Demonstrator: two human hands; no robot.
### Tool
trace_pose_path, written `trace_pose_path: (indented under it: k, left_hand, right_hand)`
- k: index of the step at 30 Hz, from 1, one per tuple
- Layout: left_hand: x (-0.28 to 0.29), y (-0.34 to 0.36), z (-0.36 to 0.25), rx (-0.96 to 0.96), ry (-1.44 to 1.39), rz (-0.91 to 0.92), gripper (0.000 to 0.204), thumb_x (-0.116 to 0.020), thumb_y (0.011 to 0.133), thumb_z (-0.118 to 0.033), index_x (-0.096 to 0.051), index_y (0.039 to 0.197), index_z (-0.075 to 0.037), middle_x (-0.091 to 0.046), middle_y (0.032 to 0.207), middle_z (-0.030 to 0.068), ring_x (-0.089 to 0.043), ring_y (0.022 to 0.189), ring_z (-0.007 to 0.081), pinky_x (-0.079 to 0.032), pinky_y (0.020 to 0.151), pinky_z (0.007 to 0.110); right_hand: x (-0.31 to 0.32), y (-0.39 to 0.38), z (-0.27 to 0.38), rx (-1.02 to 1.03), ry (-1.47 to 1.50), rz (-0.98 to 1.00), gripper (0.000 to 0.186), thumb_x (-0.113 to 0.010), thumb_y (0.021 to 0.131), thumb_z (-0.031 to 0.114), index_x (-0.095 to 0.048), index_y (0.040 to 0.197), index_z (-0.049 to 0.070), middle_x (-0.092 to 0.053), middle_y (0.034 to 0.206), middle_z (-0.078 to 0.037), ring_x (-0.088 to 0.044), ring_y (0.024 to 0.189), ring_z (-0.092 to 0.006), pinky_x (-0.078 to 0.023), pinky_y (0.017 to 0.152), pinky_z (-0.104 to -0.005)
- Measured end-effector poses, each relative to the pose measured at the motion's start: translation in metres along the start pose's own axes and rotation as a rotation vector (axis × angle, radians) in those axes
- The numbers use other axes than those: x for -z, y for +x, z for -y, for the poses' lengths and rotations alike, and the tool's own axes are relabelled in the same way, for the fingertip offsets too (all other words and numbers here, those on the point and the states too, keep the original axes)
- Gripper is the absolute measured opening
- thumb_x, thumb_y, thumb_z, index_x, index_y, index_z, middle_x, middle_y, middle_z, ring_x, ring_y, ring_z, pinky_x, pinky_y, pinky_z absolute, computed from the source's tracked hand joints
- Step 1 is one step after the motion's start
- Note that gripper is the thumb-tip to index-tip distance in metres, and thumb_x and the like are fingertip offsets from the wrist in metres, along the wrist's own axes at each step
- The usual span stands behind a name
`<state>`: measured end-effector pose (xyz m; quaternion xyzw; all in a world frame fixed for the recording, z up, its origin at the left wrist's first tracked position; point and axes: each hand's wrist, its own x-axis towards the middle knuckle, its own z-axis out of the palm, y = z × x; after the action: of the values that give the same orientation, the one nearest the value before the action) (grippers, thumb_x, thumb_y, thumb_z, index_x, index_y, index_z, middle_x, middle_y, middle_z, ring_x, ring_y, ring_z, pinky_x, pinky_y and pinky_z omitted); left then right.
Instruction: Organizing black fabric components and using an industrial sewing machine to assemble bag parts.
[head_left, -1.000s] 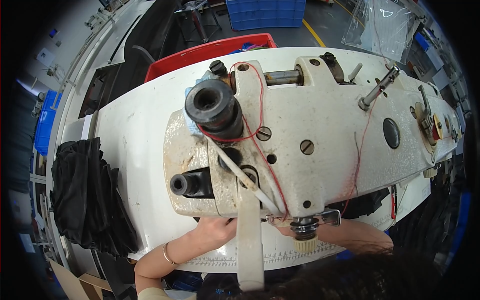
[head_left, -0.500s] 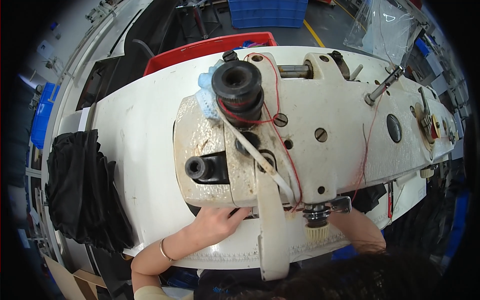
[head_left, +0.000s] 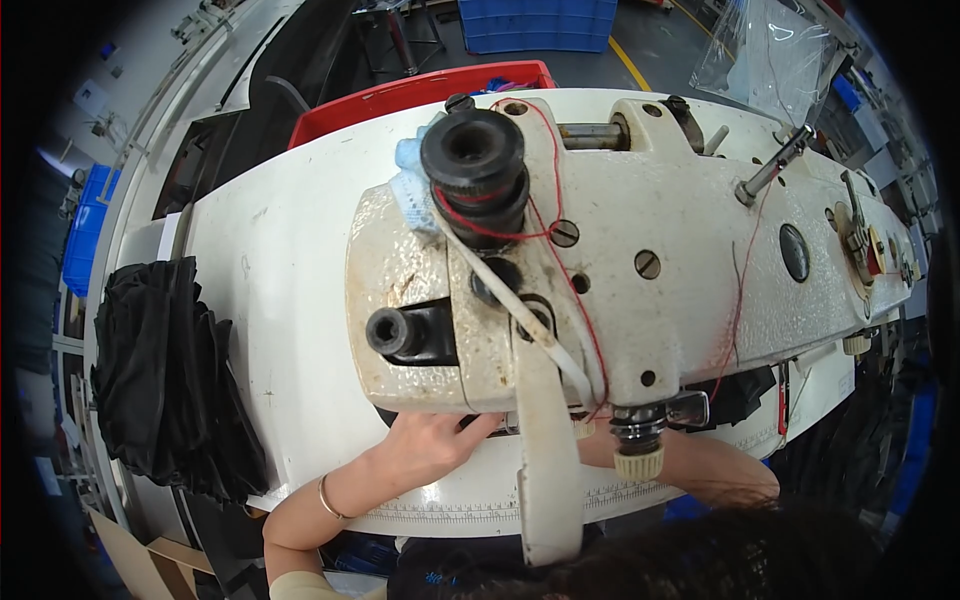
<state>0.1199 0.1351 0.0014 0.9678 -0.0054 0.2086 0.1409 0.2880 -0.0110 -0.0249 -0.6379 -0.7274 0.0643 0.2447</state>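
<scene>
A cream sewing machine (head_left: pixel 690 210) fills the middle, with a black knob (head_left: pixel 472 150) on top and red thread (head_left: pixel 550 190) wound round it and running down its front. My left hand (head_left: pixel 430 447) is at the near lower edge of the machine's head, its fingertips hidden beneath. What they touch does not show. My right forearm (head_left: pixel 700 465) reaches in from the right behind the tension dial (head_left: pixel 638 440). The right hand itself is hidden by the machine and a white strip (head_left: pixel 547 470) hanging at its front. Black fabric (head_left: pixel 740 398) shows under the machine arm on the right.
A pile of black fabric (head_left: pixel 165 375) lies at the left edge of the white table (head_left: pixel 300 290). Behind the table stands a red bin (head_left: pixel 400 95), and farther back a blue crate (head_left: pixel 538 25). A light blue cloth (head_left: pixel 412 190) is tucked beside the knob.
My right forearm has swung left and now spans farther behind the tension dial toward the white strip. The left hand has hardly moved. The view has shifted slightly.
</scene>
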Motion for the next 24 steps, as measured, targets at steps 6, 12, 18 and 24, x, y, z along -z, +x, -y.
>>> trace_pose_path:
  k: [6,12,18,24]
  left_hand:
    - [0.004,-0.002,0.005,-0.039,0.039,0.058,0.027,-0.061,0.067,-0.006,-0.064,0.094,-0.005,-0.062,0.094,0.0124,-0.061,0.087,0.0243,-0.051,0.071,0.035]
    - [0.003,0.0,0.004,-0.088,0.014,0.069,0.026,-0.06,0.066,-0.005,-0.064,0.092,-0.006,-0.062,0.094,0.0092,-0.061,0.086,0.0218,-0.051,0.07,0.032]
    - [0.012,0.012,0.009,0.097,-0.048,0.201,0.028,-0.062,0.066,-0.007,-0.064,0.094,-0.006,-0.062,0.093,0.0106,-0.061,0.085,0.026,-0.05,0.073,0.037]
    - [0.027,0.028,0.008,0.157,0.063,0.069,0.028,-0.064,0.069,-0.01,-0.063,0.097,-0.005,-0.062,0.091,0.0092,-0.06,0.086,0.0274,-0.048,0.078,0.039]
  right_hand:
    - [0.001,0.001,-0.001,0.044,0.026,-0.033,0.01,-0.054,0.078,0.012,-0.061,0.079,0.004,-0.056,0.061,-0.006,-0.057,0.048,-0.0223,-0.044,0.039,-0.0354]
    - [0.005,0.0,0.004,-0.048,0.153,-0.008,0.01,-0.059,0.076,0.014,-0.061,0.079,0.005,-0.056,0.062,-0.007,-0.059,0.053,-0.0241,-0.045,0.043,-0.0369]
    - [0.0,0.013,-0.012,-0.049,0.198,-0.104,0.014,-0.061,0.07,0.013,-0.063,0.083,0.007,-0.06,0.07,-0.009,-0.06,0.062,-0.0287,-0.047,0.053,-0.0398]
    - [0.007,0.015,-0.008,0.053,-0.031,-0.15,0.024,-0.063,0.061,0.013,-0.064,0.083,0.006,-0.061,0.078,-0.01,-0.061,0.066,-0.0259,-0.047,0.051,-0.0406]
